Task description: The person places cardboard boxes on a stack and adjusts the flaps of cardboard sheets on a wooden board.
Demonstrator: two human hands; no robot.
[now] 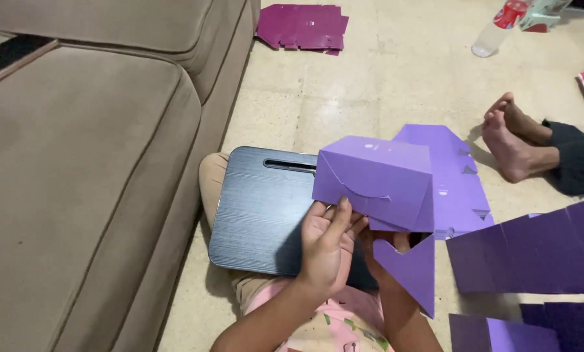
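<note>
Over the dark lap tray point(256, 208), the left hand point(328, 244) closes its grip on the underside of a half-folded purple box point(376, 179), fingers spread to steady it. The right hand point(383, 251) is mostly hidden beneath; its grip cannot be told. One loose flap point(412, 270) hangs down, unfolded. Flat purple sheets point(533, 251) lie within reach on the floor point(370, 72), beside another person's bare feet point(510, 140).

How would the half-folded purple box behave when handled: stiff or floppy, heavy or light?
The purple box is probably light: thin card, raised by fingertips of the left hand. Folded walls look fairly stiff, but its loose flap hangs down and would likely swing. It probably dents if squeezed.
</note>
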